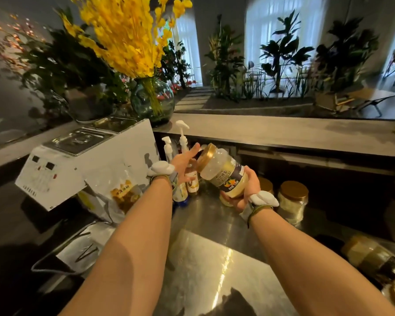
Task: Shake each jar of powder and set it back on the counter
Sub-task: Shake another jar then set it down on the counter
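Your right hand (pixel 244 192) has its grip closed around the base of one jar of pale yellow powder (pixel 224 171), lifted off the steel worktop (pixel 214 258) and tipped so its gold lid (pixel 206 156) points up and to the left. Your left hand (pixel 184 163) is spread wide, holding nothing, its palm just beside the lid; you cannot tell whether it touches. Two more gold-lidded jars stand on the worktop behind your right wrist: one (pixel 293 200) in plain sight, one (pixel 265 184) mostly hidden. Two white pump dispensers (pixel 183 133) rise behind your left hand, over a cluster of small bottles (pixel 192 181). Further left sit one printed pouch (pixel 121 192) and one white machine (pixel 87 165).
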